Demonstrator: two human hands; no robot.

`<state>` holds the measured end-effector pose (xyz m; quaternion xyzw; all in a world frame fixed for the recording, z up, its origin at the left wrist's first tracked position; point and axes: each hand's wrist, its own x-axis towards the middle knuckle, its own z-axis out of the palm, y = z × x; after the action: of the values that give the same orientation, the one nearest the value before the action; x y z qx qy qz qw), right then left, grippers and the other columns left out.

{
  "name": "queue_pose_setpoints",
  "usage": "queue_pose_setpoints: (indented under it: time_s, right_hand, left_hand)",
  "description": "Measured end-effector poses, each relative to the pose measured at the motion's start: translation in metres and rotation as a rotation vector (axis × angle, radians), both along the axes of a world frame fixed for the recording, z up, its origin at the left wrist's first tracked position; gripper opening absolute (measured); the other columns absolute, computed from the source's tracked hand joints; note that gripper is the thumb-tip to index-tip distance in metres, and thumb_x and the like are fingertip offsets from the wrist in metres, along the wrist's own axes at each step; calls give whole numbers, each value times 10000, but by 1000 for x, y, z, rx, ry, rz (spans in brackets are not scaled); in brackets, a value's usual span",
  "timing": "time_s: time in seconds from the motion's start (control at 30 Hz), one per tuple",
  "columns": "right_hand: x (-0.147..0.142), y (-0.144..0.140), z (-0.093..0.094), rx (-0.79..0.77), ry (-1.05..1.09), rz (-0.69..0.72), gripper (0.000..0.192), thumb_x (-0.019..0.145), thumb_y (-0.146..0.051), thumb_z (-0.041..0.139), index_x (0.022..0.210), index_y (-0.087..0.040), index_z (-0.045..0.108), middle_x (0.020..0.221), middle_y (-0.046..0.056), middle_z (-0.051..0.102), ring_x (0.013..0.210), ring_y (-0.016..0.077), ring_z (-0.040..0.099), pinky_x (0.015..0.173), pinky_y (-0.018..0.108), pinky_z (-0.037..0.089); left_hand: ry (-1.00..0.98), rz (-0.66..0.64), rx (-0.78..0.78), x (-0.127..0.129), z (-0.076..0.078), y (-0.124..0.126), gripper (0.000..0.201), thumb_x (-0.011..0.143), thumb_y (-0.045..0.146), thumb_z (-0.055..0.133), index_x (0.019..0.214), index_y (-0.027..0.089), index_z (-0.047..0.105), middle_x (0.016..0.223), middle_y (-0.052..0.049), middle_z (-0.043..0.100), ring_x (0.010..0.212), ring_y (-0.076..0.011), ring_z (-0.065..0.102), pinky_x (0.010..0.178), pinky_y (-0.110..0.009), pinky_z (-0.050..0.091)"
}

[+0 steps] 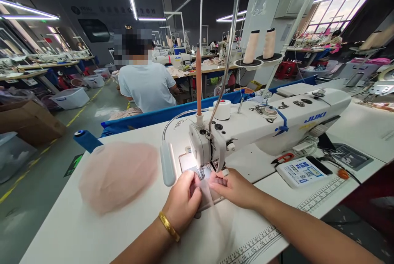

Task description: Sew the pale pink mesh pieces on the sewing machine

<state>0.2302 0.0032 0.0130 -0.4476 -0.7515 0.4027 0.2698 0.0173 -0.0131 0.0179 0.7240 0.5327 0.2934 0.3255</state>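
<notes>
A white sewing machine [273,126] stands on the table, its needle area lit. Just in front of the presser foot [203,171], my left hand [182,200] pinches a piece of sheer pale fabric [212,200]. My right hand [235,188] grips the same fabric from the other side, close to the needle. The cloth hangs toward me over the table edge side and looks blurred there. Left of the machine lies a heap of sheer pink fabric [118,176]. A gold bracelet [169,226] circles my left wrist.
A grey lamp head [168,163] stands left of the needle. At right lie orange-handled snips [283,158], a white box [303,171] with a phone on it, and a ruler tape [258,244] along the front edge. A blue thread cone [88,141] sits at far left. A person [146,85] sits ahead.
</notes>
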Motion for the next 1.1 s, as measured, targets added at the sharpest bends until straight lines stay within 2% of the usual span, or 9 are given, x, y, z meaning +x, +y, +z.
queue_pose_setpoints:
  time_s: [0.2, 0.4, 0.47, 0.57, 0.7, 0.87, 1.1]
  right_hand:
    - [-5, -8, 3, 83, -9, -7, 123, 938, -285, 587, 837, -228, 626, 706, -24, 539, 734, 178, 542, 691, 280, 442]
    - [-4, -9, -2, 62, 35, -68, 86, 918, -312, 619, 948, -237, 649, 886, 15, 650, 872, 211, 625, 760, 307, 505]
    - [-6, -9, -3, 51, 42, -66, 106, 920, -327, 622, 963, -235, 652, 912, 19, 666, 893, 215, 638, 773, 312, 515]
    - [-9, -9, -4, 37, 75, -74, 115, 923, -338, 626, 968, -237, 657, 900, 18, 666, 900, 216, 639, 773, 309, 517]
    - [-11, -10, -5, 22, 114, -86, 47, 904, -266, 611, 880, -229, 626, 842, 3, 627, 840, 194, 612, 750, 297, 504]
    - [-10, -11, -6, 56, 123, -74, 64, 907, -223, 570, 850, -228, 597, 799, -11, 582, 781, 173, 570, 728, 290, 486]
    - [-10, -14, -5, 26, 134, -51, 99, 919, -318, 622, 882, -228, 604, 827, 0, 606, 782, 174, 586, 715, 285, 498]
  left_hand:
    - [-117, -11, -187, 1, 0, 3, 305, 892, 493, 553, 746, 225, 547, 678, 16, 542, 588, -162, 533, 523, -275, 441]
    - [-294, -28, -479, 3, 2, 1, 408, 828, 630, 587, 806, 222, 584, 592, 59, 434, 465, -144, 475, 418, -280, 468]
    - [-286, -28, -452, 4, 1, 0, 399, 835, 618, 592, 801, 221, 598, 583, 55, 441, 475, -137, 467, 429, -265, 471]
    - [-222, -49, -334, 5, -1, -2, 365, 890, 558, 556, 810, 216, 657, 602, 23, 528, 505, -134, 483, 468, -245, 472]
    - [-182, -75, -229, 5, -7, -3, 349, 934, 492, 535, 816, 214, 710, 689, -11, 623, 541, -138, 517, 513, -251, 485]
    - [-146, -84, -138, 4, -9, -3, 355, 957, 470, 523, 838, 213, 738, 731, -26, 618, 616, -157, 553, 550, -255, 490]
    - [-110, -95, -26, 4, -8, -3, 310, 946, 365, 525, 751, 201, 702, 706, -15, 580, 650, -156, 555, 590, -250, 482]
